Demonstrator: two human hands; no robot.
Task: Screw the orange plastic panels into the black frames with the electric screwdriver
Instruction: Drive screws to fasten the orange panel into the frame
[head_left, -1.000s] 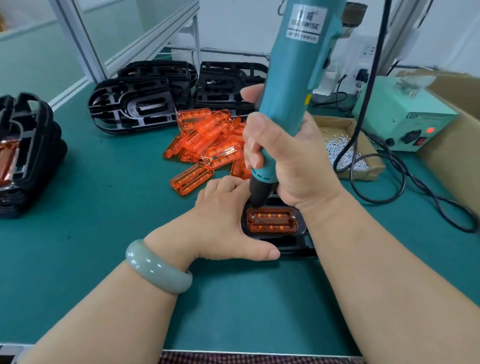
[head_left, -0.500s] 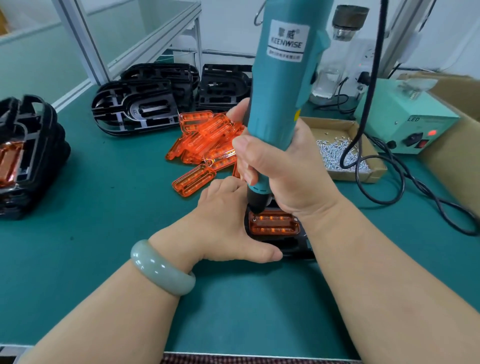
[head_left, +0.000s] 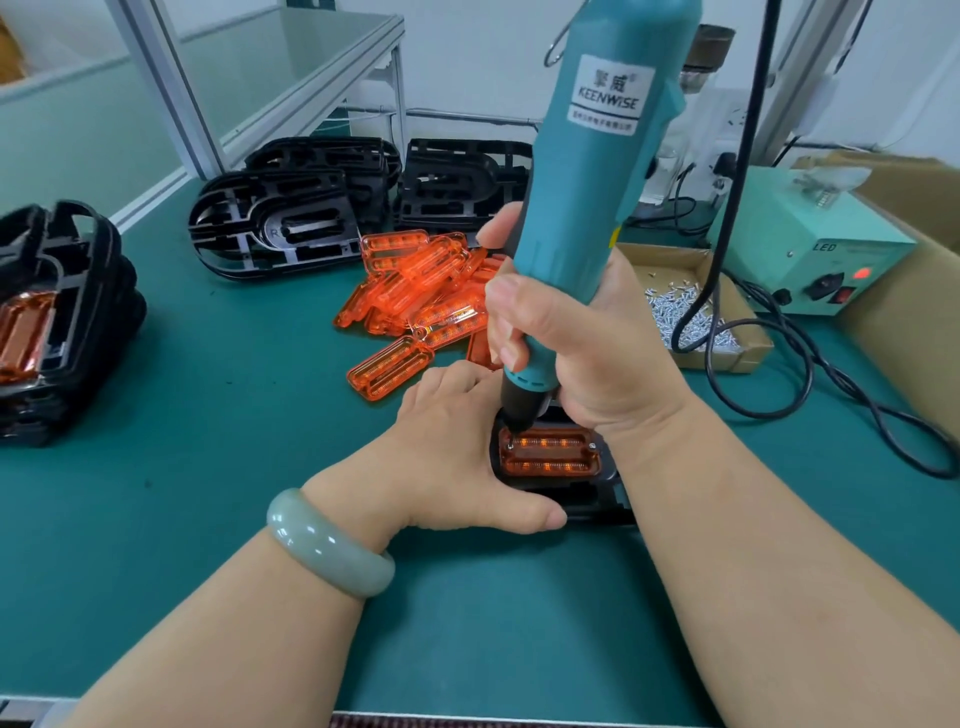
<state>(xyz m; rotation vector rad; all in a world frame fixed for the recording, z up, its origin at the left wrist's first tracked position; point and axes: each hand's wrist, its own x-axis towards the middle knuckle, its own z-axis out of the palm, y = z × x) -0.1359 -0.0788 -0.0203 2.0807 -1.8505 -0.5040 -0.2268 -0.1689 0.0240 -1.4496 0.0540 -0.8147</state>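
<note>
**Bit on the far-left corner of the panel**

Nearest us, the left hand (head_left: 457, 452), with a pale green bangle (head_left: 327, 545) on its wrist, lies palm down on the green mat (head_left: 208, 467). Its thumb stretches along the near edge of the black frame (head_left: 587, 504). It grasps nothing and simply presses, which I take to be for stopping the frame twisting under the driver.

Just right of it, the orange panel (head_left: 550, 454) sits seated in that frame. What looks like a screw head shows at its far-right corner. The right hand (head_left: 587, 353) is wrapped tight round the lower barrel of the electric screwdriver (head_left: 597, 182). The tool stands nearly upright, with its tip on the panel's far-left corner. The low grip probably gives better aim.

Further back lies a heap of loose orange panels (head_left: 421, 291), within easy reach. To the right is a cardboard box of screws (head_left: 691, 312), and the black cable (head_left: 779, 374) loops past it to the green power unit (head_left: 810, 249). At the far side, bare frames (head_left: 291, 228) wait in stacks. Off to the left, a separate pile (head_left: 78, 291) shows an orange piece already fitted on top, so that looks like the finished stock.
</note>
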